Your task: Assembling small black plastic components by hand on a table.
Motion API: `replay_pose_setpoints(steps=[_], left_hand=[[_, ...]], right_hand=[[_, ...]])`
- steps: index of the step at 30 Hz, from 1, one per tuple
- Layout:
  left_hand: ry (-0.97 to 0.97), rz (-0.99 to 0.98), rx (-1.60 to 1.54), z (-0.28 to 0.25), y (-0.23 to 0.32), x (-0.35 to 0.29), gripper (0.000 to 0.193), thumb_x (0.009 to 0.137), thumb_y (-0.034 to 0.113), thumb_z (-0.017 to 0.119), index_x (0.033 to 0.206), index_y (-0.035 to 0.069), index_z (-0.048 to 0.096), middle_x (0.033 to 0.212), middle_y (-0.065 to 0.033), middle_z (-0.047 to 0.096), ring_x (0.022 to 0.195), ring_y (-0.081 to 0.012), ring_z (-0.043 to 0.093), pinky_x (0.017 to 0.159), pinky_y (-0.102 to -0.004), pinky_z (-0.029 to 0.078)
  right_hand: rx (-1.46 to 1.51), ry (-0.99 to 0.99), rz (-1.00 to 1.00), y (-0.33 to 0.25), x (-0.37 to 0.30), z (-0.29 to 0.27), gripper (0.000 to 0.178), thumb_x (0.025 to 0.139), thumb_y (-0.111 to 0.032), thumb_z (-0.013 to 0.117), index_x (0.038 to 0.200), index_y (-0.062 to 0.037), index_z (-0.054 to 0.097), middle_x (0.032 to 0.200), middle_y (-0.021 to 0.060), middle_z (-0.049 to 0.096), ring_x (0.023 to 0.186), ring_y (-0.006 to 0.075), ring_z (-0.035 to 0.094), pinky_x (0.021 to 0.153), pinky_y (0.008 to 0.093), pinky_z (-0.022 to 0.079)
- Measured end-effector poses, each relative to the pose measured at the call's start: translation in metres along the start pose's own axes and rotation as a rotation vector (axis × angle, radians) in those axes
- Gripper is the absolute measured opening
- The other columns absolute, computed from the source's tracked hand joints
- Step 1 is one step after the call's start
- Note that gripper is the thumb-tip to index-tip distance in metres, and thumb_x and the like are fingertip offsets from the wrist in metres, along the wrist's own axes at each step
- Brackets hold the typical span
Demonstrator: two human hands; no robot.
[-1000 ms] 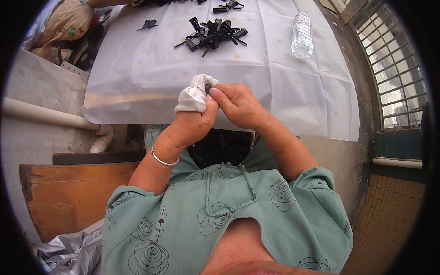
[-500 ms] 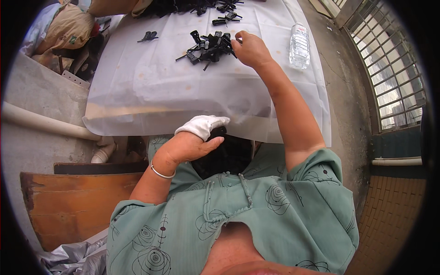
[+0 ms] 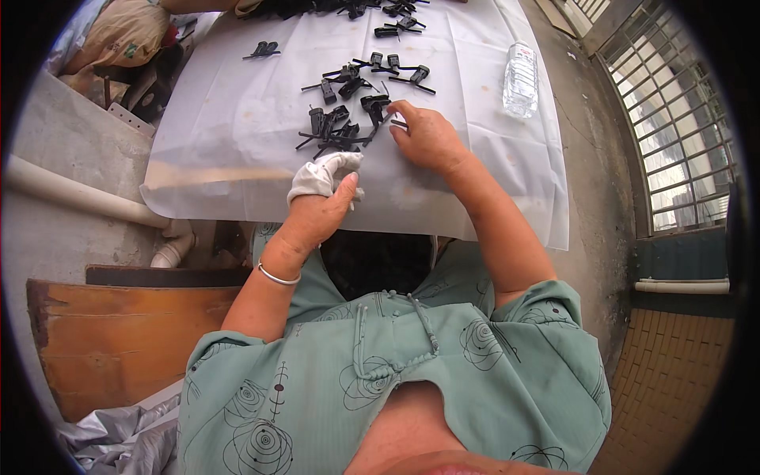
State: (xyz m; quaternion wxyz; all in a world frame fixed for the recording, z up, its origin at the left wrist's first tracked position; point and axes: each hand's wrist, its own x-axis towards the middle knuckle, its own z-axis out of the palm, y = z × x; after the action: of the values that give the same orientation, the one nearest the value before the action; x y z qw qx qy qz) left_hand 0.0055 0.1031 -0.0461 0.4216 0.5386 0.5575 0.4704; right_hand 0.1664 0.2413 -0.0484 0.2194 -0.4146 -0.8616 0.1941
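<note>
Small black plastic parts with thin arms point(image 3: 342, 131) lie loosely spread on the white-covered table point(image 3: 229, 150). My right hand point(image 3: 427, 138) is at the right edge of this group, thumb and fingers pinched around a dark, thin-ended piece, mostly hidden by the fingers. Just below the nearest parts is my left hand point(image 3: 321, 194), in a white glove point(image 3: 315, 179) that leaves the thumb bare. Its fingers are loosely curved, apart from the thumb, and nothing shows between them. A silver bangle circles the left wrist.
A clear water bottle point(image 3: 520, 79) lies at the table's right. Two black parts point(image 3: 263, 50) sit apart at the left, with more at the far edge. A dark opening point(image 3: 372, 265) shows between my knees, below the table edge. Pipe point(image 3: 79, 198) and wooden board point(image 3: 134, 340) are left.
The heap of black parts has been spread out and drawn nearer. My right hand has come back toward me, while my left hand has risen from the table edge onto the cover.
</note>
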Motion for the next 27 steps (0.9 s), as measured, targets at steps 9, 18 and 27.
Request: replay_pose_setpoints(steps=[9, 18, 27], left_hand=[[0.117, 0.128, -0.029, 0.010, 0.008, 0.003, 0.026, 0.086, 0.006, 0.052, 0.110, -0.002, 0.054, 0.092, -0.0087, 0.059, 0.063, -0.0115, 0.059, 0.056, -0.0227, 0.047], [0.116, 0.225, -0.018, 0.023, 0.020, 0.008, 0.031, 0.086, 0.005, 0.050, 0.116, -0.005, 0.047, 0.100, -0.0135, 0.057, 0.066, -0.0135, 0.061, 0.058, -0.0244, 0.049], [-0.046, 0.008, -0.328, 0.017, 0.026, 0.003, 0.029, 0.086, 0.010, 0.059, 0.112, 0.005, 0.048, 0.078, -0.0003, 0.056, 0.058, -0.0029, 0.047, 0.048, -0.0163, 0.037]], right_hand=[[-0.182, -0.033, -0.112, -0.008, 0.000, 0.003, 0.016, 0.080, -0.021, 0.058, 0.091, -0.0099, 0.058, 0.080, 0.0129, 0.062, 0.076, 0.0325, 0.059, 0.067, 0.0421, 0.047], [-0.461, 0.087, -0.278, -0.053, -0.072, -0.028, 0.009, 0.074, -0.009, 0.056, 0.083, -0.0089, 0.057, 0.065, 0.0074, 0.050, 0.062, 0.0258, 0.057, 0.050, 0.0365, 0.045], [0.050, 0.237, -0.506, -0.053, -0.069, -0.042, 0.013, 0.074, -0.007, 0.066, 0.085, -0.0064, 0.059, 0.063, 0.0048, 0.050, 0.047, 0.0175, 0.050, 0.043, 0.0300, 0.039]])
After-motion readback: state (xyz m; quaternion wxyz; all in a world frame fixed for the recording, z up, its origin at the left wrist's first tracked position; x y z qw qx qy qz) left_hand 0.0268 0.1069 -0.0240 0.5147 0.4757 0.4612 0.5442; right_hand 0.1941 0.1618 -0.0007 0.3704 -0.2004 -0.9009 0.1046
